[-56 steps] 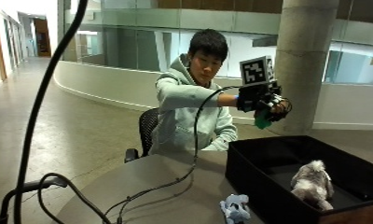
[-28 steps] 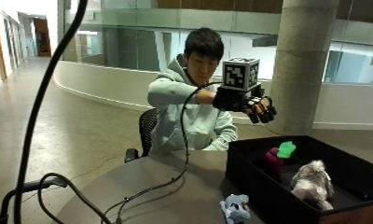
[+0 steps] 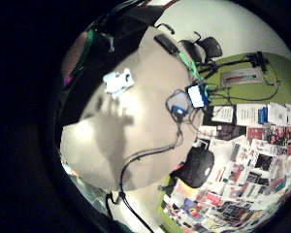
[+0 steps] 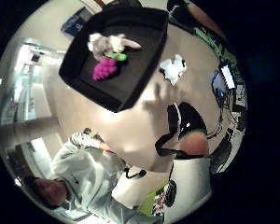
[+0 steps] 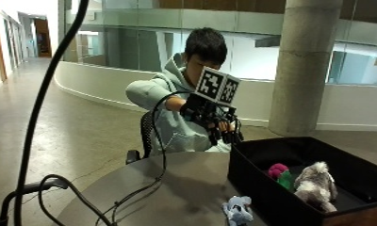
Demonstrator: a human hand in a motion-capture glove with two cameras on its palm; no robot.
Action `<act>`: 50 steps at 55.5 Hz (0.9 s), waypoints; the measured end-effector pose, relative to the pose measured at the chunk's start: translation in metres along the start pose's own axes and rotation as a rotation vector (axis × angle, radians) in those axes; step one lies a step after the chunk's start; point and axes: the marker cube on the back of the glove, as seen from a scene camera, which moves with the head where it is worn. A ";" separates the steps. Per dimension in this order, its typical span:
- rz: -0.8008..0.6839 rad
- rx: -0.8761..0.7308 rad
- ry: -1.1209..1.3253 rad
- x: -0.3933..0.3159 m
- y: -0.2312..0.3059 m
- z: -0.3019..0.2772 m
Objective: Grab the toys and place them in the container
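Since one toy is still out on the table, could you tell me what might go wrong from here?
The small pale toy lies close to the table's edge, so a clumsy reach could nudge it off. A black cable trails across the table from the gloved hand, which hovers above the table beside the black container; the cable might snag or drag the toy.

Office atrium; glass walls (image 5: 144,52), concrete column (image 5: 304,66)
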 end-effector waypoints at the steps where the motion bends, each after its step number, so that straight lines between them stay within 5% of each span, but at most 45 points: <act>1: -0.004 -0.011 0.024 0.002 -0.002 0.005; 26: -0.072 -0.205 0.097 0.019 -0.071 0.065; 50: -0.093 -0.211 0.074 0.021 -0.117 0.120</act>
